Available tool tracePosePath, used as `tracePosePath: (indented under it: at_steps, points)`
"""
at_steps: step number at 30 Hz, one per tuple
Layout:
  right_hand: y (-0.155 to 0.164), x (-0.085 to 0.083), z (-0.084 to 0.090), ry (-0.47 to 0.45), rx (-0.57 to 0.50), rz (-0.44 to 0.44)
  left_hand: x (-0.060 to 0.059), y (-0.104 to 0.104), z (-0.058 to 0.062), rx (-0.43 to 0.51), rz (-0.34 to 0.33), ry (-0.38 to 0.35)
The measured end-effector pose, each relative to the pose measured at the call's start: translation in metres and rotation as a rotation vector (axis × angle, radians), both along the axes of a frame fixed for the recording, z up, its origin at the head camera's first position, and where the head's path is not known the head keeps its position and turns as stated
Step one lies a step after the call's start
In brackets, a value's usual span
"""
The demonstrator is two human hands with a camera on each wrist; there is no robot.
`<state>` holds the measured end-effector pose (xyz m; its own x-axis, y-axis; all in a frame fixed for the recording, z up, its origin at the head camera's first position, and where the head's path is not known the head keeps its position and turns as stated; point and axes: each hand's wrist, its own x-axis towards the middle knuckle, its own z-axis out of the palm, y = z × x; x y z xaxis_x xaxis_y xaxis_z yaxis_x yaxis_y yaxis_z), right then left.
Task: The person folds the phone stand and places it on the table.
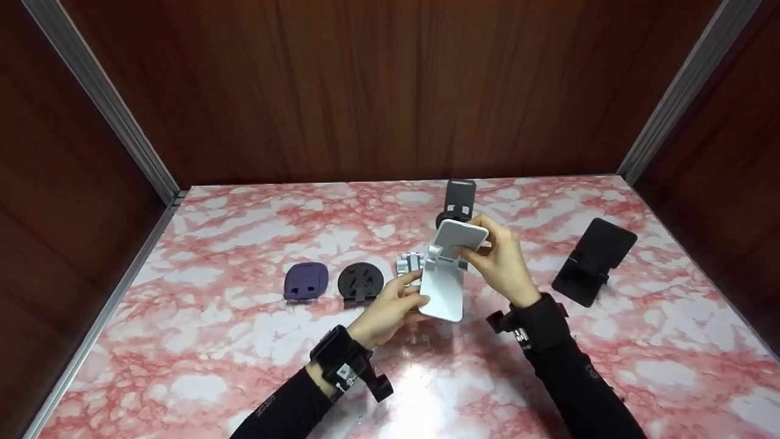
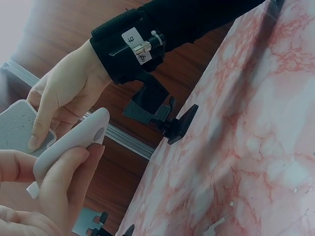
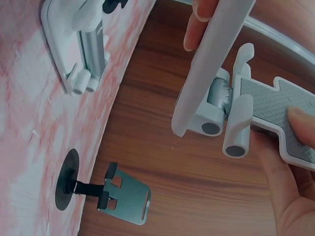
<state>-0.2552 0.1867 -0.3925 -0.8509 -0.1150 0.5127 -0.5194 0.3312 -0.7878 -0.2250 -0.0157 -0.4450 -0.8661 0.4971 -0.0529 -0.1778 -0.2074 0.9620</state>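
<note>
On the marbled tabletop [image 1: 231,341], proceeding from the left, a purple folded stand [image 1: 306,281] lies flat, with a black round stand [image 1: 361,281] just beside it. A white folded stand [image 1: 410,263] lies just behind the left hand [image 1: 390,311]. That hand grips the lower plate of the white phone stand [image 1: 443,286], fingers curled round its edge, and holds it above the table. The right hand [image 1: 503,262] pinches the upper plate of the same stand, thumb on its padded face (the right wrist view shows the hinge barrels between the two plates). Behind the hands a black upright stand [image 1: 458,201] sits near the back wall; a black angled stand [image 1: 594,259] stands well apart to the right.

Step in hand, as judged: adjusting the hinge of the white phone stand, with the plates set at an angle. The next move likely calls for the left hand to brace the lower plate while the right turns the upper plate about the hinge.
</note>
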Motion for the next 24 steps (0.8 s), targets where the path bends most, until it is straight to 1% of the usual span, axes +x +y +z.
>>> tracePosePath:
  at_steps: [5, 9, 12, 15, 17, 20, 24]
  points:
    - [0.0, -0.001, -0.002, 0.054, 0.04, -0.008, 0.0, -0.002, -0.002, 0.008, 0.008, -0.005]
    - [-0.004, -0.001, -0.006, 0.148, 0.087, -0.009, -0.001, -0.005, -0.002, 0.022, 0.01, -0.007]
    - [-0.01, -0.001, -0.009, 0.227, 0.144, -0.013, -0.003, -0.006, -0.001, 0.034, 0.027, -0.019]
    - [-0.013, -0.001, -0.011, 0.274, 0.194, -0.014, -0.003, -0.006, -0.001, 0.042, 0.041, -0.035]
    - [-0.014, -0.001, -0.013, 0.296, 0.223, -0.026, -0.003, -0.006, -0.001, 0.048, 0.045, -0.045]
    - [-0.014, 0.0, -0.014, 0.309, 0.246, -0.017, -0.003, -0.006, 0.0, 0.054, 0.05, -0.058]
    - [-0.013, 0.0, -0.015, 0.332, 0.26, 0.017, -0.002, -0.006, 0.005, 0.08, 0.058, -0.077]
